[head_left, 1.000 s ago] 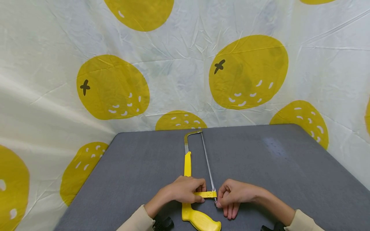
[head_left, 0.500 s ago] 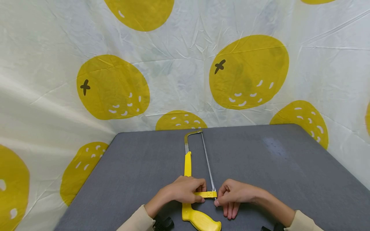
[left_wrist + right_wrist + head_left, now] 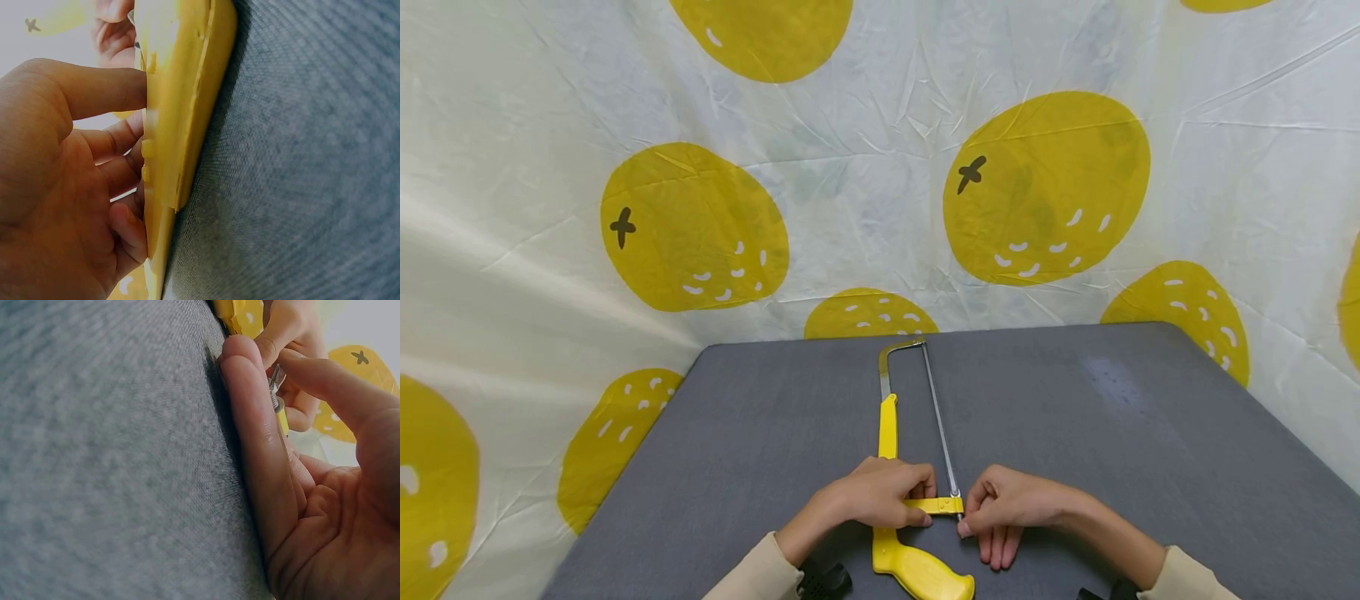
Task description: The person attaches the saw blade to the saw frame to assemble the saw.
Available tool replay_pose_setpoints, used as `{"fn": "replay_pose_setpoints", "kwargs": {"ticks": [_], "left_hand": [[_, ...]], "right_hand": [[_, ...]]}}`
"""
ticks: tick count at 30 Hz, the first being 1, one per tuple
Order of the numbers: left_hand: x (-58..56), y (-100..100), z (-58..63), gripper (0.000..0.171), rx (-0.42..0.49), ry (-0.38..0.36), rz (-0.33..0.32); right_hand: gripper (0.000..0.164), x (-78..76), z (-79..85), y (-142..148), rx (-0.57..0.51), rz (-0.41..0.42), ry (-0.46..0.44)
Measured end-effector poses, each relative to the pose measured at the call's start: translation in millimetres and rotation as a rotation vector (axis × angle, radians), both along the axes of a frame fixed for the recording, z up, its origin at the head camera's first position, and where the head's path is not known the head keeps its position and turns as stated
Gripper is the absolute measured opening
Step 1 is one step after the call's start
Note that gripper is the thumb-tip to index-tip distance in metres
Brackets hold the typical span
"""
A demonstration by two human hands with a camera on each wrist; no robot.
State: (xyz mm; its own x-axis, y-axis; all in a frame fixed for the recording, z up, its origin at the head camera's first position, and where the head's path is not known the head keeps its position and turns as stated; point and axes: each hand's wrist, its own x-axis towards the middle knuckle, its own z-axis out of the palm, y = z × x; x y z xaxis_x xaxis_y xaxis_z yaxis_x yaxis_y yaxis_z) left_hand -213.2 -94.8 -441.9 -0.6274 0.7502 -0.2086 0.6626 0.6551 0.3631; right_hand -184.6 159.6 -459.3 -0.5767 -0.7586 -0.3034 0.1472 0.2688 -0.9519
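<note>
A hacksaw [image 3: 888,425] with a yellow handle [image 3: 925,573] and a steel blade [image 3: 938,417] lies on the grey table, its bowed end pointing away from me. My left hand [image 3: 883,492] holds the yellow frame just above the handle, with thumb and fingers about the short yellow crosspiece [image 3: 942,505]; the left wrist view shows its thumb and fingertips against the yellow frame [image 3: 178,94]. At the blade's near end, my right hand [image 3: 1018,504] pinches a small threaded metal fastener [image 3: 275,387] below the crosspiece. Its lower fingers [image 3: 262,444] rest along the tabletop.
The grey cloth-covered table [image 3: 775,417] reaches back to a white curtain [image 3: 865,208] printed with yellow fruit. Its far edge runs just beyond the saw's bowed end. A pale worn patch [image 3: 1112,383] marks the surface at the right.
My right thumb has shifted slightly up and left over the metal fastener since a second ago. The left hand and the hacksaw have stayed in place.
</note>
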Motion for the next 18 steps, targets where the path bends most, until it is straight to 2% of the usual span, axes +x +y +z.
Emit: {"fn": "replay_pose_setpoints", "kwargs": {"ticks": [12,18], "left_hand": [[-1.6,0.1,-2.8,0.016,0.006,-0.005,-0.006],[0.1,0.1,-1.4,0.017,-0.004,0.016,-0.006]], "right_hand": [[0.022,0.1,-1.0,2.0,-0.010,0.017,-0.015],[0.021,0.2,-0.9,2.2,-0.016,0.026,-0.026]]}}
